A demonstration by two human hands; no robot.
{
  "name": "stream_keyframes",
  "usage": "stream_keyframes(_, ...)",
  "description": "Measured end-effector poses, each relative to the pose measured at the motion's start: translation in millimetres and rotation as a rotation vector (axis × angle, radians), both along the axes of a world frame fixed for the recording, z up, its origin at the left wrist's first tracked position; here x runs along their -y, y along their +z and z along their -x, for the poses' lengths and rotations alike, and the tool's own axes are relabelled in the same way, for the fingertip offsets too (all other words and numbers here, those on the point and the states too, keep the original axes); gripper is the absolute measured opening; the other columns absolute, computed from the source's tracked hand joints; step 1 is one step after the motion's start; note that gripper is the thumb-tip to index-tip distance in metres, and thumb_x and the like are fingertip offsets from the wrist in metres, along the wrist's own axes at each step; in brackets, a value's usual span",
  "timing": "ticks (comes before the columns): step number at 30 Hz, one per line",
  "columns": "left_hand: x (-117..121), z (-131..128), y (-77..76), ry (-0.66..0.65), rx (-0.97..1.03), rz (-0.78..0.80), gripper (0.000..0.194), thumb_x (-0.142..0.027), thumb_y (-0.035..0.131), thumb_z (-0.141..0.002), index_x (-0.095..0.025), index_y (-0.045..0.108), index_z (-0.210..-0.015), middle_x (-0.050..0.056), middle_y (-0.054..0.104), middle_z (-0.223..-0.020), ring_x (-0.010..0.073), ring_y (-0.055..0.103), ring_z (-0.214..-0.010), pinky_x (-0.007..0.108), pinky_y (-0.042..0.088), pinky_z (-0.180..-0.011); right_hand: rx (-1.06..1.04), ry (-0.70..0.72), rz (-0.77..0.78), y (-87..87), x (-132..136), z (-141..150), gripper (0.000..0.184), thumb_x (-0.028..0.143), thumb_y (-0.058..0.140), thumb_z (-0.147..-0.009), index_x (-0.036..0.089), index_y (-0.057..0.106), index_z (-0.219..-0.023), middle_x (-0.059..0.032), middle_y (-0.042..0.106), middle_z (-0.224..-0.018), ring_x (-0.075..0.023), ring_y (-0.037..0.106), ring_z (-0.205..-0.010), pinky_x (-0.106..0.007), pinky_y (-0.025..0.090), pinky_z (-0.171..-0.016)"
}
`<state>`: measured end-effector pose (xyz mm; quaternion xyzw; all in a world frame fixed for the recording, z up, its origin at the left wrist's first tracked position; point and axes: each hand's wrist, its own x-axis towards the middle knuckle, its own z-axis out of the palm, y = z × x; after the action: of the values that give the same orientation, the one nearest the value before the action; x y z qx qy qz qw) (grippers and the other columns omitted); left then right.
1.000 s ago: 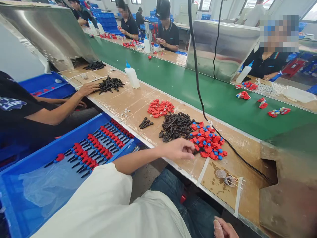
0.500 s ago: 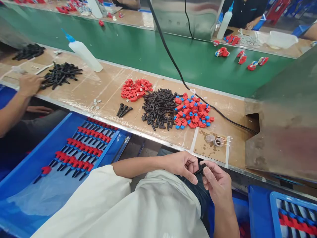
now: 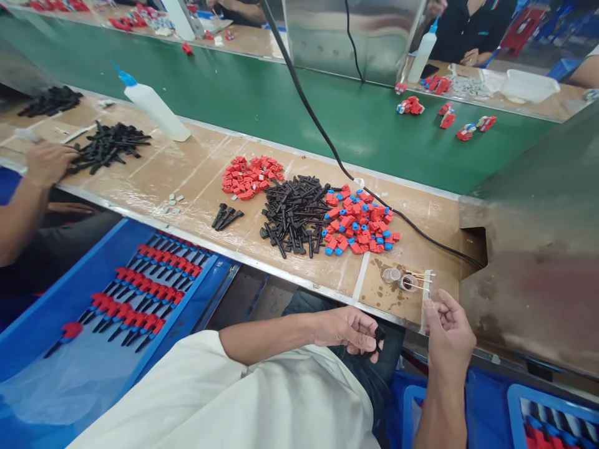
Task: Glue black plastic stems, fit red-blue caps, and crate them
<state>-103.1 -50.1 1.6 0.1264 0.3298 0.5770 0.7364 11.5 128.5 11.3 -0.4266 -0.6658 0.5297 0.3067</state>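
My left hand (image 3: 349, 330), low in front of my lap, is closed on a black plastic piece (image 3: 379, 335), mostly hidden by the fingers. My right hand (image 3: 448, 330) is raised at the table's front edge, fingers half curled and thumb apart, with nothing visible in it. Just beyond its thumb lie several cotton swabs (image 3: 423, 279), their tips at a small cup of dark liquid (image 3: 409, 284). A second clear cup (image 3: 391, 274) stands beside it. Further back are a heap of black stick-like parts (image 3: 296, 215) and a heap of red-and-blue parts (image 3: 359, 221).
A red pile (image 3: 253, 176) and a few loose black parts (image 3: 227, 217) lie further left. A blue tray (image 3: 51, 399) at left holds rows of assembled pieces. A black cable (image 3: 322, 131) crosses the table. A neighbour's hand (image 3: 47, 163) touches another black heap. A white bottle (image 3: 156, 112) stands behind.
My left hand came back from the red-and-blue heap to my lap with the black piece. My right hand rose, met it there, then moved away right toward the swabs. The view tilted down.
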Motion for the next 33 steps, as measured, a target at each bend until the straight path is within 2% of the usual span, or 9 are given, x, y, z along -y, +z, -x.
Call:
stream_keyframes(2,-1,1,-3.1,0.022,-0.013,-0.038,0.052,-0.052,0.092,-0.056,-0.014,0.071,-0.083,0.003,0.072,-0.073,0.0087,0.06,-0.063,0.018,0.04,-0.053,0.012,0.019,0.02,-7.2,-15,8,0.062,0.054,0.082,-0.064,0.013,0.071,-0.108,-0.0002,0.063,-0.072,-0.0106,0.052,-0.058,-0.023,0.042,-0.052)
stream_keyframes(5,-2,5,-5.2,0.001,0.006,-0.053,0.051,-0.053,0.09,-0.059,-0.014,0.07,-0.086,0.004,0.074,-0.077,0.0118,0.067,-0.068,0.02,0.045,-0.056,0.053,0.046,-0.034,-12.9,-23,16,0.051,0.052,0.08,-0.068,0.014,0.076,-0.1,-0.0049,0.07,-0.08,-0.0149,0.059,-0.067,-0.028,0.048,-0.062)
stream_keyframes(9,-6,10,-7.5,-0.015,0.065,-0.005,0.052,-0.052,0.091,-0.057,-0.013,0.069,-0.085,0.005,0.073,-0.076,0.0129,0.068,-0.064,0.02,0.043,-0.052,0.071,0.13,-0.188,-11.1,-22,20,0.034,0.048,0.073,-0.079,0.017,0.079,-0.093,-0.0048,0.072,-0.083,-0.0164,0.062,-0.069,-0.03,0.049,-0.065)
stream_keyframes(15,-11,13,-8.9,0.037,0.104,0.057,0.052,-0.047,0.093,-0.057,-0.011,0.069,-0.085,0.005,0.072,-0.075,0.0129,0.069,-0.063,0.019,0.042,-0.051,0.075,0.286,-0.47,-1.6,-24,19,0.019,0.037,0.068,-0.088,0.023,0.08,-0.093,-0.0031,0.075,-0.086,-0.0182,0.068,-0.077,-0.029,0.052,-0.07)
stream_keyframes(20,-16,13,-8.2,0.142,0.15,0.07,0.051,-0.043,0.094,-0.056,-0.01,0.068,-0.084,0.004,0.069,-0.072,0.0129,0.07,-0.063,0.017,0.041,-0.049,0.134,0.409,-0.768,7.0,-30,16,0.021,0.033,0.06,-0.095,0.023,0.078,-0.099,-0.0051,0.075,-0.089,-0.0177,0.069,-0.078,-0.03,0.054,-0.073)
stream_keyframes(24,-19,10,-8.5,0.191,0.178,0.059,0.049,-0.037,0.095,-0.058,-0.009,0.069,-0.088,0.004,0.069,-0.075,0.0134,0.071,-0.066,0.017,0.043,-0.052,0.17,0.531,-0.909,8.3,-31,15,0.024,0.03,0.053,-0.099,0.023,0.074,-0.107,-0.0065,0.074,-0.089,-0.0174,0.069,-0.079,-0.03,0.054,-0.074)
stream_keyframes(27,-18,9,-9.0,0.224,0.21,0.052,0.046,-0.034,0.094,-0.06,-0.009,0.07,-0.091,0.004,0.069,-0.076,0.0137,0.072,-0.068,0.016,0.046,-0.054,0.179,0.493,-0.956,8.5,-30,15,0.022,0.029,0.052,-0.099,0.022,0.073,-0.104,-0.0059,0.073,-0.087,-0.0165,0.068,-0.077,-0.028,0.053,-0.072)
stream_keyframes(33,-18,9,-10.9,0.272,0.25,0.062,0.037,-0.028,0.091,-0.067,-0.007,0.071,-0.09,0.006,0.069,-0.076,0.014,0.073,-0.07,0.014,0.049,-0.054,0.13,0.271,-0.923,10.6,-29,13,0.018,0.031,0.059,-0.095,0.02,0.073,-0.092,-0.0059,0.074,-0.084,-0.0153,0.066,-0.068,-0.028,0.051,-0.065)
